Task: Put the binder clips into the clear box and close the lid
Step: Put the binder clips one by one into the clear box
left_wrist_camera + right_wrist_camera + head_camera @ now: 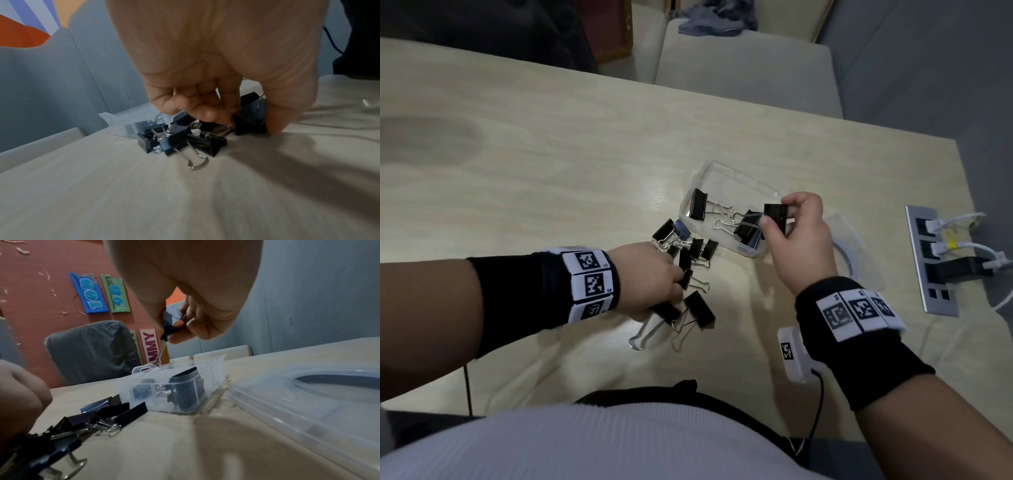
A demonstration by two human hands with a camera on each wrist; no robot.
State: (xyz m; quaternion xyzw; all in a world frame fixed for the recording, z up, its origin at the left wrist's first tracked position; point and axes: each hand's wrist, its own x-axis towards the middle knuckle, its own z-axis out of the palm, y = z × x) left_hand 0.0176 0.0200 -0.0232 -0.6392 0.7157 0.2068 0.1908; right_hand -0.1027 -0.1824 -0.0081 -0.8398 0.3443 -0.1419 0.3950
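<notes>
A clear box [709, 173] [213, 374] stands open on the wooden table with black binder clips [698, 204] [188, 391] lying inside. My right hand [779, 214] [174, 331] pinches one black clip [775, 214] [169, 321] above the box's near end. A heap of loose clips [690, 251] [174, 139] [115, 412] lies left of the box. My left hand [671, 274] [246, 125] reaches into that heap, its fingers curled round a clip [245, 128]. The clear lid [856, 246] [308, 399] lies right of the box.
A metal socket strip [931, 260] with plugged cables sits at the table's right edge. A small white device [791, 353] with a black cord lies near my right wrist. Beige chairs [743, 68] stand beyond the table's far edge.
</notes>
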